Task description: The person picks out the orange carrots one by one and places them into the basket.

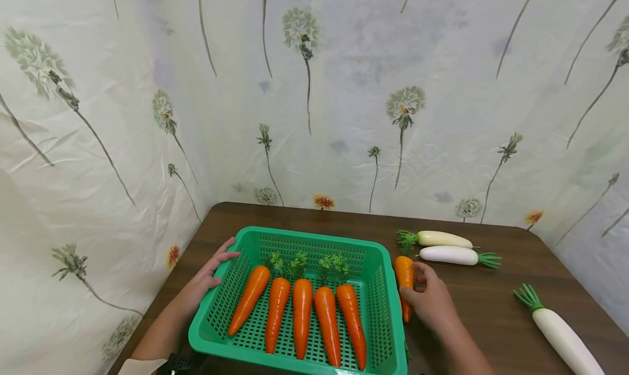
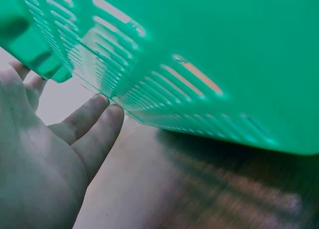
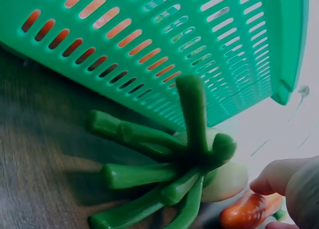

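Along the right side of the green basket (image 1: 393, 309), my right hand (image 1: 434, 298) pinches an orange carrot (image 1: 404, 272) with a leafy green top. In the right wrist view the fingertips (image 3: 271, 176) meet that carrot (image 3: 244, 211), beyond a white radish (image 3: 229, 181) whose thick green stalks (image 3: 149, 169) point toward the camera. This radish lies against the basket's outer wall and is mostly hidden in the head view. My left hand (image 1: 203, 282) rests on the basket's left rim, its fairly straight fingers touching the outer wall. Several carrots (image 1: 302, 315) lie side by side inside the basket.
Two white radishes (image 1: 444, 238) lie at the back right of the brown table (image 1: 496, 309), in opposite directions. Another radish (image 1: 565, 339) lies near the right edge. Behind and left of the table hangs a flower-patterned curtain (image 1: 344, 118).
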A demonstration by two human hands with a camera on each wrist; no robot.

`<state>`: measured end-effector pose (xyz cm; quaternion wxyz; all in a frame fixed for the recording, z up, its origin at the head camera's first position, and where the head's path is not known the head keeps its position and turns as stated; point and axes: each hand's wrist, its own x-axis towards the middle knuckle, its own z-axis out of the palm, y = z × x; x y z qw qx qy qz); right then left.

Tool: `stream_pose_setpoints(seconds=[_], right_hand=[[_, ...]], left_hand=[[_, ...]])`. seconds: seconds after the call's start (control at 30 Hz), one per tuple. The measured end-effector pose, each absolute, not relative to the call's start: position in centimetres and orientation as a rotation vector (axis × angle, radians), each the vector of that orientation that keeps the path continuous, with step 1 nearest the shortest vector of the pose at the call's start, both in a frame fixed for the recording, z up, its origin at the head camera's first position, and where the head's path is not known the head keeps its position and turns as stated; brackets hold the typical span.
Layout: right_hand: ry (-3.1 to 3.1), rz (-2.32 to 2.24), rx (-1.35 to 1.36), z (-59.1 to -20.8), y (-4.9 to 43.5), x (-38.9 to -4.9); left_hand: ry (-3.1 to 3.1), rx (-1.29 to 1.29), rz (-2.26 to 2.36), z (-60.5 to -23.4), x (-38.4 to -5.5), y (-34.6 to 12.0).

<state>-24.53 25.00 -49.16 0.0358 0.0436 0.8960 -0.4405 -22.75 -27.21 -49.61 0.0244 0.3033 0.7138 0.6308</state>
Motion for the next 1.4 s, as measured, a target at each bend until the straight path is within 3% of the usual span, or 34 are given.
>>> stream_pose_setpoints(seconds=[1.4], right_hand=[[2.766,-1.322,0.222,-49.26,24.82,-24.29]], left_hand=[[2.248,0.87,1.924,-49.28,-22.62,-27.23]])
